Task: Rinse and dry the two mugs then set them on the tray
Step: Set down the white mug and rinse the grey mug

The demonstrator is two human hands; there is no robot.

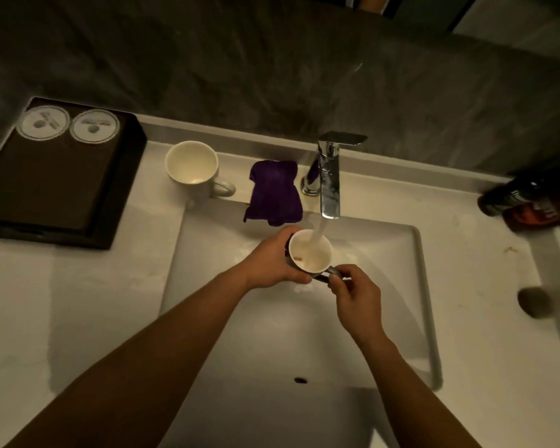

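Note:
Over the white sink (421, 286) I hold a dark mug (309, 252) with a pale inside under the running chrome tap (329, 176). Water pours into it, and brownish residue shows inside. My left hand (272, 260) wraps around the mug's body. My right hand (356, 292) pinches its handle. A second mug (193, 169), white and upright, stands on the counter to the left of the tap. A purple cloth (274, 194) lies crumpled between that mug and the tap. The dark tray (46, 182) sits at the far left with two round paper coasters (68, 122) on it.
A dark bottle (530, 198) lies on the counter at the right edge. A small dark round object (534, 300) rests on the counter at the right of the sink. A grey stone wall rises behind the counter. The sink's overflow hole (300, 379) shows near me.

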